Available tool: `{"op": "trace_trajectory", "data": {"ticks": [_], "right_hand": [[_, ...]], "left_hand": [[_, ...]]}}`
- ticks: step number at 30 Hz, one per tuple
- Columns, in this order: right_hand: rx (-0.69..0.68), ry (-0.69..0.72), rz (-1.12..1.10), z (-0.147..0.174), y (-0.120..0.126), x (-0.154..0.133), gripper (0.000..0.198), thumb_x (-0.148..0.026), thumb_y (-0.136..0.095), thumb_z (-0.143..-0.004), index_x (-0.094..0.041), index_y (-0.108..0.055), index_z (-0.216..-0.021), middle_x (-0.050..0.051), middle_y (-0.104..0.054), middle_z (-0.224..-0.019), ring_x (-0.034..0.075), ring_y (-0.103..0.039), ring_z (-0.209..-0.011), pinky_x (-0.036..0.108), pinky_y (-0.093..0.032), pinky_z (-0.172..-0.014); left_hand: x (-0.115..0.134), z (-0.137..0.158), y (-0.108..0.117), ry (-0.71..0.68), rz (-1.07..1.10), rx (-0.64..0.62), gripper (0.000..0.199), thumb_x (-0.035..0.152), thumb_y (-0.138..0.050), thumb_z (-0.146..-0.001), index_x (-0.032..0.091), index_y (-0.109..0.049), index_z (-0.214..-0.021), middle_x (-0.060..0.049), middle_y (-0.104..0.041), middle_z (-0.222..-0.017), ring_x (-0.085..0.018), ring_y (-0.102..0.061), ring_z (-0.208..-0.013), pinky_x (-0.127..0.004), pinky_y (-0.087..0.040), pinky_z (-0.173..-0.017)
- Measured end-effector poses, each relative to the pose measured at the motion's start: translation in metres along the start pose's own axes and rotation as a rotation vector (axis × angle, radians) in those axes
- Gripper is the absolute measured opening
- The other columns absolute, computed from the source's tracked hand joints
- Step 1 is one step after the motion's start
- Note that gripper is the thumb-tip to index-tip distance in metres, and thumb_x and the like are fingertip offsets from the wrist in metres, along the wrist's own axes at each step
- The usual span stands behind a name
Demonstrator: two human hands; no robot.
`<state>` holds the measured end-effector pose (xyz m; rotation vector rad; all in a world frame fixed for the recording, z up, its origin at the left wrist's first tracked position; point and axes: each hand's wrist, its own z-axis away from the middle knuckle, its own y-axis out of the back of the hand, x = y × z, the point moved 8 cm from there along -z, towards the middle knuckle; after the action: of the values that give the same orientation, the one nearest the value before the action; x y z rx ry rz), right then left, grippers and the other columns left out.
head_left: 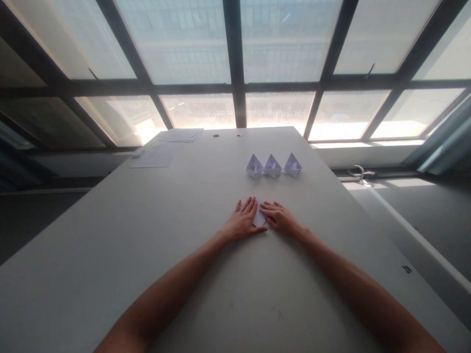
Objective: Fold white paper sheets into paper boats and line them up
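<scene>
The left hand (pixel 243 223) is lying flat, fingers spread, pressing on the small folded paper (pixel 259 218). The paper is sitting between both hands (touching each) on the counter (pixel 184 235). The right hand (pixel 281 219) is pressing it flat too, not grasping.

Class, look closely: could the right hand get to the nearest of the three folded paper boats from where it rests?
Probably yes: the right hand lies on the small paper, with only bare table between it and that boat.
</scene>
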<state>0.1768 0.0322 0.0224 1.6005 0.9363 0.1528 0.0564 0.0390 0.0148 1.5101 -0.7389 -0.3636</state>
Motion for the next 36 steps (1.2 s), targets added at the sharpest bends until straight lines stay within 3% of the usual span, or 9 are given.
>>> {"op": "trace_trajectory", "data": {"ticks": [4,8,11,15,21,28,30,34,36], "right_hand": [[0.001,-0.016,0.004,0.002,0.002,0.004,0.043,-0.022,-0.048,-0.096,-0.024,-0.056,-0.138,0.008,-0.05,-0.147,0.022,-0.04,-0.141,0.05,-0.028,-0.116],[0.007,-0.046,0.0,0.003,0.007,0.011,0.041,-0.021,-0.049,-0.095,-0.023,-0.059,-0.135,0.009,-0.052,-0.145,0.023,-0.043,-0.139,0.051,-0.028,-0.116],[0.002,-0.069,-0.018,0.003,0.008,0.015,0.045,-0.02,-0.051,-0.093,-0.021,-0.057,-0.137,0.01,-0.053,-0.145,0.023,-0.044,-0.139,0.049,-0.027,-0.117],[0.017,-0.088,-0.054,0.003,0.008,0.017,0.053,-0.018,-0.05,-0.092,-0.018,-0.048,-0.145,0.011,-0.052,-0.146,0.022,-0.043,-0.139,0.045,-0.026,-0.119],[0.052,-0.115,-0.103,0.002,0.01,0.02,0.049,-0.021,-0.046,-0.094,-0.018,-0.052,-0.143,0.012,-0.055,-0.142,0.023,-0.048,-0.135,0.047,-0.029,-0.118],[0.094,-0.088,-0.177,0.006,0.017,0.021,0.066,-0.006,-0.049,-0.079,-0.023,-0.052,-0.142,0.008,-0.058,-0.14,0.022,-0.052,-0.131,0.047,-0.027,-0.119],[0.114,-0.067,-0.19,0.006,0.017,0.021,0.059,-0.008,-0.054,-0.079,-0.024,-0.057,-0.136,0.008,-0.06,-0.138,0.023,-0.054,-0.129,0.049,-0.028,-0.118],[0.179,-0.025,-0.253,0.004,0.02,0.022,0.018,-0.02,-0.058,-0.088,-0.022,-0.071,-0.101,0.009,-0.069,-0.118,0.024,-0.061,-0.115,0.044,-0.044,-0.104],[0.203,-0.023,-0.284,0.002,0.02,0.023,0.015,-0.024,-0.057,-0.091,-0.022,-0.071,-0.088,0.009,-0.07,-0.106,0.023,-0.064,-0.107,0.04,-0.048,-0.097]], "left_hand": [[0.0,0.002,0.008,-0.082,0.097,0.052,0.109,0.073,-0.065,-0.074,0.016,-0.023,-0.156,-0.019,-0.025,-0.16,-0.034,-0.013,-0.151,-0.058,0.0,-0.12],[0.001,0.006,0.02,-0.167,0.245,0.149,0.059,0.05,-0.076,-0.079,0.027,-0.061,-0.131,-0.009,-0.058,-0.138,-0.028,-0.047,-0.133,-0.051,-0.018,-0.121],[0.003,0.006,0.022,-0.202,0.313,0.169,0.031,0.04,-0.076,-0.081,0.026,-0.072,-0.109,-0.007,-0.066,-0.12,-0.024,-0.059,-0.116,-0.043,-0.038,-0.111],[0.003,0.005,0.022,-0.204,0.324,0.181,0.03,0.036,-0.072,-0.085,0.026,-0.071,-0.113,-0.007,-0.067,-0.118,-0.024,-0.059,-0.114,-0.04,-0.044,-0.104],[0.0,0.005,0.023,-0.171,0.367,0.2,0.023,0.036,-0.063,-0.092,0.025,-0.073,-0.109,-0.007,-0.068,-0.115,-0.023,-0.061,-0.108,-0.039,-0.047,-0.1],[-0.006,0.003,0.028,-0.116,0.376,0.269,0.026,0.025,-0.05,-0.097,0.021,-0.071,-0.112,-0.008,-0.069,-0.111,-0.021,-0.063,-0.104,-0.035,-0.048,-0.096],[-0.011,0.002,0.03,-0.081,0.425,0.297,0.025,0.026,-0.052,-0.096,0.02,-0.073,-0.108,-0.008,-0.07,-0.106,-0.02,-0.064,-0.098,-0.033,-0.05,-0.092],[-0.022,0.0,0.029,0.02,0.513,0.336,0.025,0.029,-0.053,-0.095,0.018,-0.074,-0.103,-0.006,-0.073,-0.096,-0.018,-0.066,-0.086,-0.029,-0.05,-0.082],[-0.025,0.0,0.028,0.06,0.545,0.339,0.026,0.031,-0.053,-0.095,0.018,-0.074,-0.103,-0.004,-0.073,-0.093,-0.017,-0.065,-0.083,-0.026,-0.048,-0.079]]}}
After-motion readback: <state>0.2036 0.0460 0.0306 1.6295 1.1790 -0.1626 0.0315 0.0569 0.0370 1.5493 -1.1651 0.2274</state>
